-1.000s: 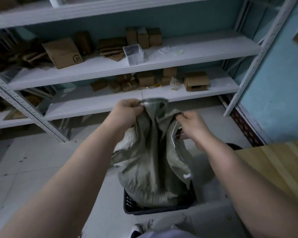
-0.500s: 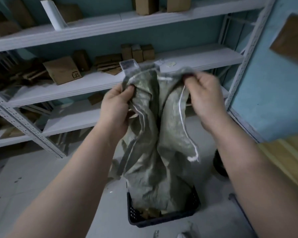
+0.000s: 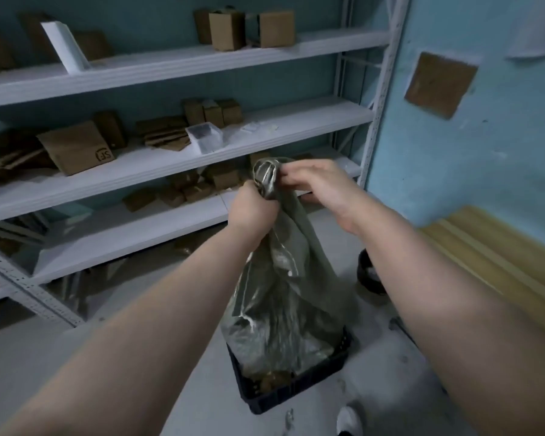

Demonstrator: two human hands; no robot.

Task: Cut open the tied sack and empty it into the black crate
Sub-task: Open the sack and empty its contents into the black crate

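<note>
Sack (image 3: pixel 283 278) hides most of the crate (image 3: pixel 296 388); brown contents show dimly under its lower edge, too blurred to count. 2 hands grip its bunched top: left hand (image 3: pixel 252 209) and right hand (image 3: pixel 315 184), fingers clamped on cloth. 1 crate sits on the floor (image 3: pixel 107 357), open room at its left, bench (image 3: pixel 501 262) right.

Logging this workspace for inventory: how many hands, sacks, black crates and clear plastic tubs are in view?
hands: 2, left hand and right hand
sack: 1
black crate: 1
clear tub: 1
Total: 5
</note>
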